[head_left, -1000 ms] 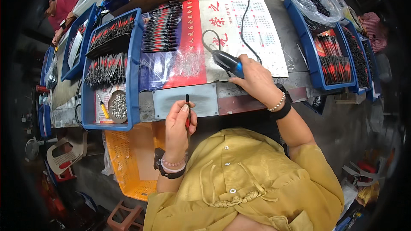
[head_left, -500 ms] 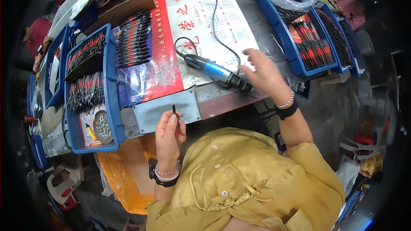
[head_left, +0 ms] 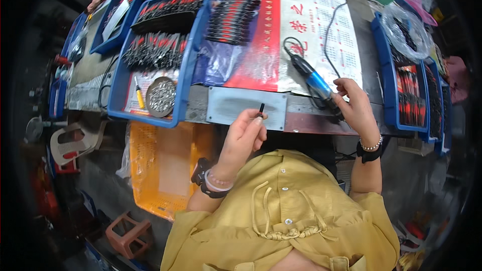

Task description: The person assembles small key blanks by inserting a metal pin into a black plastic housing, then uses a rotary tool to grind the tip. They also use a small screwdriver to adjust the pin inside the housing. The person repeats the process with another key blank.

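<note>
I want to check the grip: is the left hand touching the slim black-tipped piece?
Touching. The head view shows the left hand pinching the slim black-tipped piece, its tip standing out above.

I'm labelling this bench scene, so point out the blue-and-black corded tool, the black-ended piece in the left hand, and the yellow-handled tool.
Corded tool (head_left: 316,80): head view, blue middle of its body.
Black-ended piece (head_left: 261,108): head view, protruding black end.
Yellow-handled tool (head_left: 140,99): head view, its handle.

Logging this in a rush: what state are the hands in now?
Left hand: closed, holding a black stick.
Right hand: open, beside the power tool; contact unclear.
</note>
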### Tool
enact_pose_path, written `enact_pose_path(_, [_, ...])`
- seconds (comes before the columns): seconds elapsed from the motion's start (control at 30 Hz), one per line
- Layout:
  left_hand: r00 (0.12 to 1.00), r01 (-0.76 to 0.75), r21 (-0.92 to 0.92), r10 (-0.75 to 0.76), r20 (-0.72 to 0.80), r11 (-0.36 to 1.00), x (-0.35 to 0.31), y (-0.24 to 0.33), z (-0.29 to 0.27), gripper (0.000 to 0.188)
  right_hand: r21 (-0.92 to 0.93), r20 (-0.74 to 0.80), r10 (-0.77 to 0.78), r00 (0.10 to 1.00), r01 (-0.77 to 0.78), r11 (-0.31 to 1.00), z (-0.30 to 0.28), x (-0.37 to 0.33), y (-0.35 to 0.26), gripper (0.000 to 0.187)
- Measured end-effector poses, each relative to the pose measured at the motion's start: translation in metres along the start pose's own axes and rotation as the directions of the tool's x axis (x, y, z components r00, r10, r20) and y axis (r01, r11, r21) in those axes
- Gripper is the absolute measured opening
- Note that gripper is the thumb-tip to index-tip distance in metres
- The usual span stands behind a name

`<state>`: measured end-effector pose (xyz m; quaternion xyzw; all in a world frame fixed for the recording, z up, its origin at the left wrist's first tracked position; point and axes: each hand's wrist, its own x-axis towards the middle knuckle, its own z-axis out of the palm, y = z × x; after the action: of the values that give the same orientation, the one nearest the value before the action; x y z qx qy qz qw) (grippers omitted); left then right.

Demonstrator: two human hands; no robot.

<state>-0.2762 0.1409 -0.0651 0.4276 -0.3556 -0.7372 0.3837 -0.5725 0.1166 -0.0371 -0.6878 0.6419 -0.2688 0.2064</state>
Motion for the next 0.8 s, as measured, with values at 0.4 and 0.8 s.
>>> enact_pose_path(0.4, [0.995,-0.094,0.000,0.094,-0.043,0.996,-0.010,-0.003,-0.022,0.027,0.388,0.096,-0.401,0.911,0.336,0.858,0.048,0.031,-0.130,0.017])
enact_pose_path(0.8, [0.441,-0.063,0.873,0.798,-0.411,0.484,-0.048,0.099,-0.181,0.017,0.538,0.264,-0.409,0.873,0.218,0.814,0.110,0.041,-0.177,0.010])
